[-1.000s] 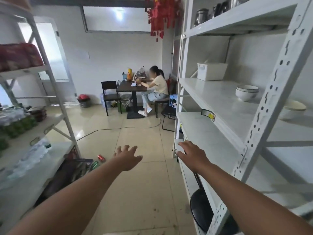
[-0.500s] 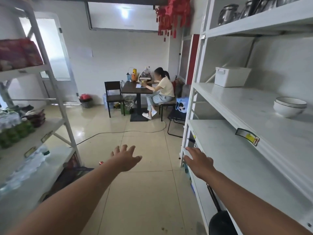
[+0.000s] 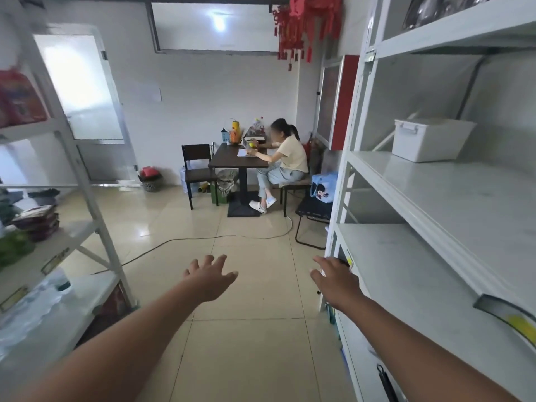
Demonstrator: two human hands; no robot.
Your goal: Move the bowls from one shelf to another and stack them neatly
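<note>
No bowl is in view at this moment. My left hand (image 3: 210,275) is stretched out over the tiled aisle floor with its fingers spread, holding nothing. My right hand (image 3: 333,278) reaches forward with relaxed fingers beside the front corner of the white shelving unit (image 3: 406,262) on the right, at the level of its lower shelf, and holds nothing. Whether it touches the shelf edge I cannot tell. The middle shelf (image 3: 452,192) of that unit carries only a white lidded plastic box (image 3: 429,139) at its far end.
A second white rack (image 3: 72,236) with packaged goods and bottles lines the left. A cable (image 3: 188,237) crosses the floor ahead. Further back a person (image 3: 285,163) sits at a dark table (image 3: 236,158) with chairs. Metal pots sit on the right unit's top shelf.
The view has turned left along the aisle; the bowls on the right unit's middle shelf have slid out of frame. Both hands stay outstretched and empty.
</note>
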